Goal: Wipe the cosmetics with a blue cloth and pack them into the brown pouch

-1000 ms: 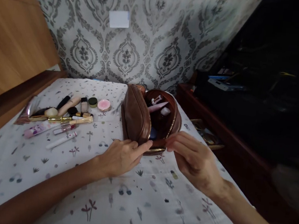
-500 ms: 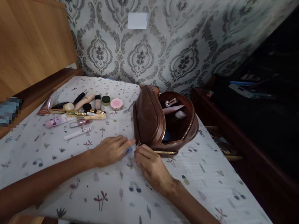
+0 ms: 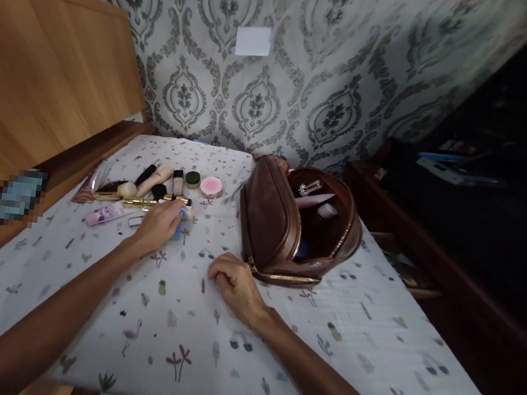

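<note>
A brown leather cosmetic bag (image 3: 270,221) lies unzipped on the patterned sheet (image 3: 208,338), with tubes and a small bottle inside. My left hand (image 3: 160,224) is stretched toward the row of makeup at the left and closed round a small light-blue item (image 3: 185,215). My right hand (image 3: 234,283) rests on the sheet just in front of the bag's zipper end, its fingers curled in loosely with nothing showing in them. The makeup row holds a pink compact (image 3: 211,186), a green-lidded jar (image 3: 193,179), a beige tube (image 3: 154,181) and a pink tube (image 3: 106,214).
A wooden headboard (image 3: 41,87) rises at the left, and patterned wallpaper with a white note (image 3: 254,41) stands behind. A dark wooden ledge (image 3: 432,269) and dim clutter run along the right side.
My left hand moved from the bag's zipper end leftward to the makeup row with the light-blue item. My right hand let go of the bag and settled on the sheet.
</note>
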`<state>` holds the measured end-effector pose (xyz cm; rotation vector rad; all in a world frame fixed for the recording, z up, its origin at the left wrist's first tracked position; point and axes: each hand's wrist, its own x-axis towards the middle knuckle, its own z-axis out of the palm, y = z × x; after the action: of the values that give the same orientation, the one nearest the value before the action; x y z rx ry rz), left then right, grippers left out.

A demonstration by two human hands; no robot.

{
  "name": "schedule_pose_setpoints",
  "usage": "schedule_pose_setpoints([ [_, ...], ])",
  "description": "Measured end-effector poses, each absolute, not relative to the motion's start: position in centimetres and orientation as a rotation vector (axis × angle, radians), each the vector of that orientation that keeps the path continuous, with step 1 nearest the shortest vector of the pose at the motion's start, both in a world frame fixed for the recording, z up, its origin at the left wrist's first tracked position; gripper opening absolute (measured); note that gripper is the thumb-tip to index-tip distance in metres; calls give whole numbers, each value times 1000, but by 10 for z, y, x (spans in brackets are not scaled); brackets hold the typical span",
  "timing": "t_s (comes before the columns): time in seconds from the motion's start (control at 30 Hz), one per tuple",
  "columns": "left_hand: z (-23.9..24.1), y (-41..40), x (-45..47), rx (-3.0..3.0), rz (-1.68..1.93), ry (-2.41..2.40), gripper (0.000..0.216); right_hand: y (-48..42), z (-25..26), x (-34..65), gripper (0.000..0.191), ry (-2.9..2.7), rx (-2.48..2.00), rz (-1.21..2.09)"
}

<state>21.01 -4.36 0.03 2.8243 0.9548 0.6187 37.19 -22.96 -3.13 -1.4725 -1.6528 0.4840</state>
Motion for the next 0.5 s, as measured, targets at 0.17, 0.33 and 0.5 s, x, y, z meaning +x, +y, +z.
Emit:
schedule_pose_setpoints([
  [0.17, 18, -23, 225, 2772, 523, 1201, 32, -233, -31, 374, 32, -1604, -1514, 517],
  [0.33, 28, 14, 254, 2751, 333, 1498, 38, -232, -33, 374, 31, -1618, -1499, 485],
  [0.5, 19, 34, 274, 2698, 234, 1649, 54, -232, -38, 375, 32, -1622, -1471, 456],
])
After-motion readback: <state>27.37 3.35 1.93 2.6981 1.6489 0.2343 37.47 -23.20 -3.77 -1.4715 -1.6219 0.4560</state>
